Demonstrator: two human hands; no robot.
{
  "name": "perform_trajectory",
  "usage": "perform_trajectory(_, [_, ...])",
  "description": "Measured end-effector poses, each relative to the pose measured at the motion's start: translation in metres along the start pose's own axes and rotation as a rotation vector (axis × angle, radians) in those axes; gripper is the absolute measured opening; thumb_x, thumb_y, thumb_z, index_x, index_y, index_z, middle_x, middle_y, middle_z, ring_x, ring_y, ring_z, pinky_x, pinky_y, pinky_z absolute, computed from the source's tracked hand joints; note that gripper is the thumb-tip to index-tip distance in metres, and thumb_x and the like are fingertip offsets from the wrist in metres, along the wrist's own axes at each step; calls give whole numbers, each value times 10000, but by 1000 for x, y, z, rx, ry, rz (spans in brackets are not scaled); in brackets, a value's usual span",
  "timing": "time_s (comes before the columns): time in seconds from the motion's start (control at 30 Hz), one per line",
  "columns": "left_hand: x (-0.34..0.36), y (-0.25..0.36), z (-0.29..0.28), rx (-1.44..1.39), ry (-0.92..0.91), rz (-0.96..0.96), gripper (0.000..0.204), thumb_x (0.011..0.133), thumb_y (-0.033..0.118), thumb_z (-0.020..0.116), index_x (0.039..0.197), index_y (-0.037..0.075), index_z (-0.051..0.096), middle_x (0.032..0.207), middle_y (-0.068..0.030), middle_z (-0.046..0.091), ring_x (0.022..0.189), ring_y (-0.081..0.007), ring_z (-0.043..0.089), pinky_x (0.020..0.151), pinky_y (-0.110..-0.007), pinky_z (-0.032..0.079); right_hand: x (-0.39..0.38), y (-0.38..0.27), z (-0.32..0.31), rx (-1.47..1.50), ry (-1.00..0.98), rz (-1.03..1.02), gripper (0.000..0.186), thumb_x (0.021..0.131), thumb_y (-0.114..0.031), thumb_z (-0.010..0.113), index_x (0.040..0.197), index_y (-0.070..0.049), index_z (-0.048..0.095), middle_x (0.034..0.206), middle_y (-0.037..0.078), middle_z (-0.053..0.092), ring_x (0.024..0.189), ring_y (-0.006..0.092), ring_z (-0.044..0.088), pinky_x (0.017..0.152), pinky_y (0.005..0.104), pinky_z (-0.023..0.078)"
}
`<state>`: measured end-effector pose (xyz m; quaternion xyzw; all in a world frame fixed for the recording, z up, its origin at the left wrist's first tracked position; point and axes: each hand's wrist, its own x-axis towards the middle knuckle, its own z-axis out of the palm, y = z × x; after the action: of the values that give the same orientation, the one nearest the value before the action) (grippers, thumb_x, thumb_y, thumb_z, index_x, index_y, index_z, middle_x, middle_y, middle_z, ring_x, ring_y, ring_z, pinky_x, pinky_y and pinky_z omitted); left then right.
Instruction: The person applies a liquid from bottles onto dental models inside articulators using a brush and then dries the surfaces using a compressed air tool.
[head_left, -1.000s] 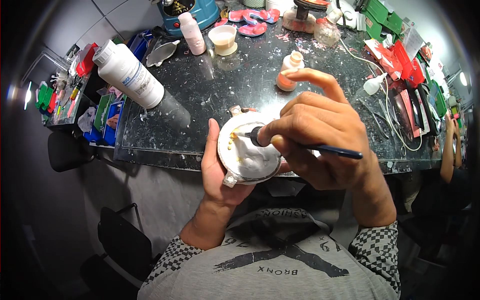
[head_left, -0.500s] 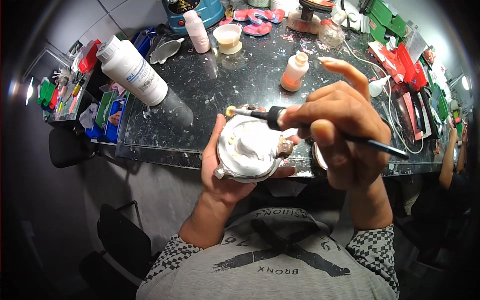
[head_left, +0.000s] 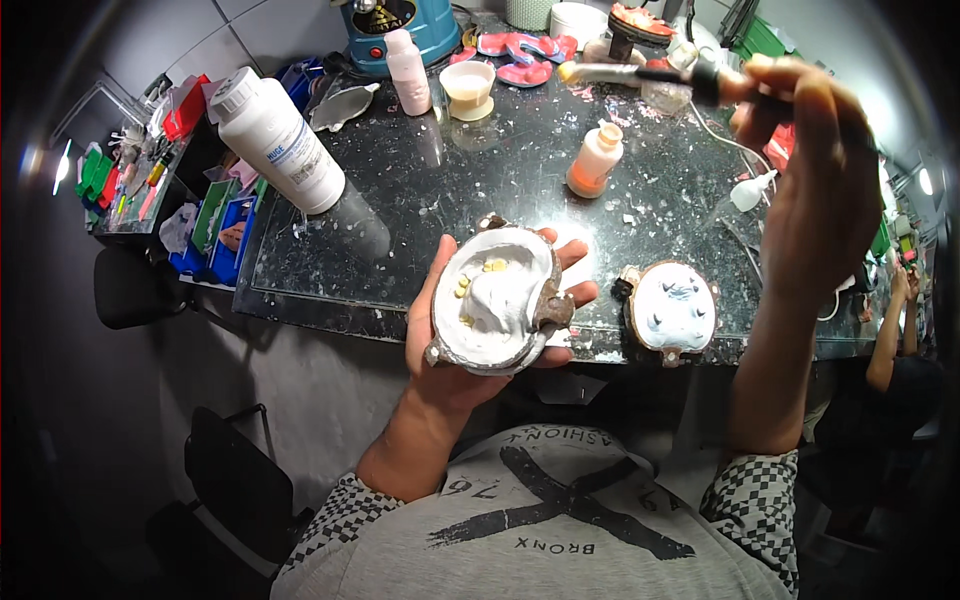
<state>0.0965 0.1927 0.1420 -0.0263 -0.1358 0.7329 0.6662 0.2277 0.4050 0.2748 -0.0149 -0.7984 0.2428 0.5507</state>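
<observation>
My left hand [head_left: 442, 388] holds a metal denture flask half [head_left: 505, 310] from below, over the bench's near edge. White plaster fills it, with small yellowish teeth set in a curve around a raised middle. My right hand [head_left: 828, 170], raised at the upper right, is closed on a brush [head_left: 640, 72] with a dark handle and a yellowish tip that points left. Another flask half [head_left: 680, 305] lies on the bench to the right, its pale plaster carrying several dark pits or bumps. A small translucent bottle [head_left: 596, 158] with orange liquid stands beyond the flask half in my left hand.
On the dark bench [head_left: 420, 225] stand a big white bottle [head_left: 282, 145], a pink bottle [head_left: 408, 75] and a small cup [head_left: 468, 88]. Pink and blue moulded pieces [head_left: 525, 55] lie farther back, near a blue machine [head_left: 405, 40]. A white squeeze bottle [head_left: 752, 190] and cord are at right.
My right hand with the brush has lifted away from the flask half, up and to the right. The other flask half on the bench has come into fuller view. My left hand keeps its hold.
</observation>
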Motion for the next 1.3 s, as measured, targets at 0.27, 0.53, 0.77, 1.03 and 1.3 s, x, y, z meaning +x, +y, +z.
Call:
perform_trajectory(0.27, [2, -2, -4, 143, 11, 58, 849, 1055, 609, 242, 1592, -47, 195, 1649, -306, 175, 1496, -541, 238, 1002, -801, 433, 51, 13, 39, -217, -75, 85, 330, 1082, -297, 569, 1037, -1, 709, 714, 53, 709, 581, 80, 613, 532, 257, 479])
perform_trajectory(0.53, [4, 0, -9, 183, -21, 40, 770, 1022, 469, 286, 1578, -62, 234, 1632, -330, 197, 1458, -574, 292, 986, -815, 437, 44, 39, 43, -449, -288, 319, 337, 1066, -338, 583, 1182, -46, 704, 810, 61, 730, 691, 141, 641, 653, 299, 516])
perform_trajectory(0.77, [6, -4, -14, 332, -86, -28, 844, 969, 511, 391, 1608, -12, 220, 1604, -325, 290, 1409, -550, 402, 947, -736, 516, -2, 81, 47, -251, -439, 273, 459, 996, -460, 666, 999, -4, 719, 789, 121, 736, 688, 233, 700, 672, 380, 541])
perform_trajectory(1.03, [-6, -19, -9, 521, -6, 101, 891, 977, 564, 452, 1616, 4, 183, 1563, -334, 349, 1325, -552, 492, 903, -731, 541, -81, -15, -40, -229, 114, 154, 538, 934, -281, 752, 1348, 37, 623, 1015, 94, 688, 963, 173, 623, 915, 341, 495])
perform_trajectory(1.3, [-57, -38, -51, 518, 93, -414, 984, 919, 541, 446, 1605, -83, 118, 1629, -305, 251, 1437, -524, 371, 841, -742, 565, -355, 24, -184, -311, 1209, 726, 373, 1005, -212, 661, 1326, -61, 546, 1220, 51, 598, 1069, 133, 586, 929, 283, 452])
